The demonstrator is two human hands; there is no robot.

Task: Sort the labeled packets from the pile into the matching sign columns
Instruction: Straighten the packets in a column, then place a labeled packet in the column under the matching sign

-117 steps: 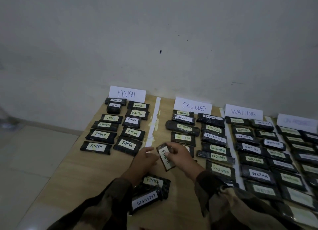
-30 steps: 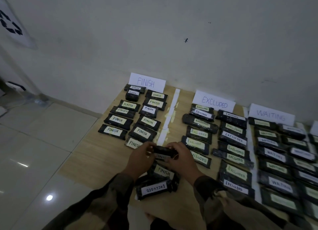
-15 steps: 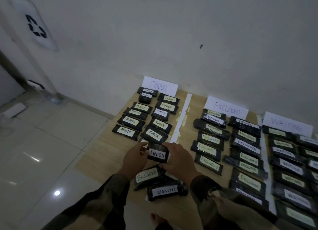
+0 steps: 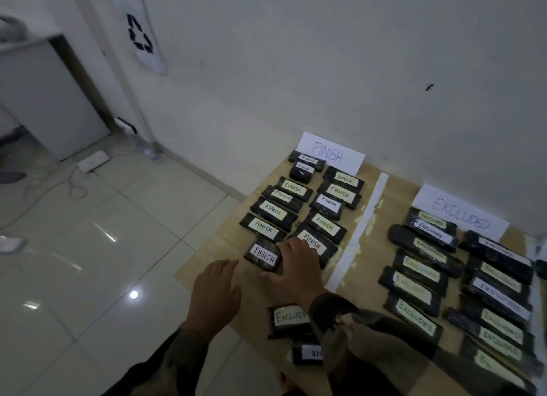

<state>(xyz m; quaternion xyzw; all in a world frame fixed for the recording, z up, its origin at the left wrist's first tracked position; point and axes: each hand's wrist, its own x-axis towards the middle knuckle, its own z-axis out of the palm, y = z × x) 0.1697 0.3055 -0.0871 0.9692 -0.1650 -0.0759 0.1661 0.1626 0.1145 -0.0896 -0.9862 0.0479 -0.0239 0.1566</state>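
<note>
Pale wood-grain board (image 4: 225,247) lies on glossy floor tiles (image 4: 118,247) against a white wall (image 4: 296,70) bearing a recycling sign (image 4: 139,34). A FINISH packet (image 4: 263,255) lies nearest in the left column under the FINISH sign (image 4: 331,154). The right grip (image 4: 296,265) touches its edge, fingers straight. The left grip (image 4: 216,292) hovers slack and empty.
</note>
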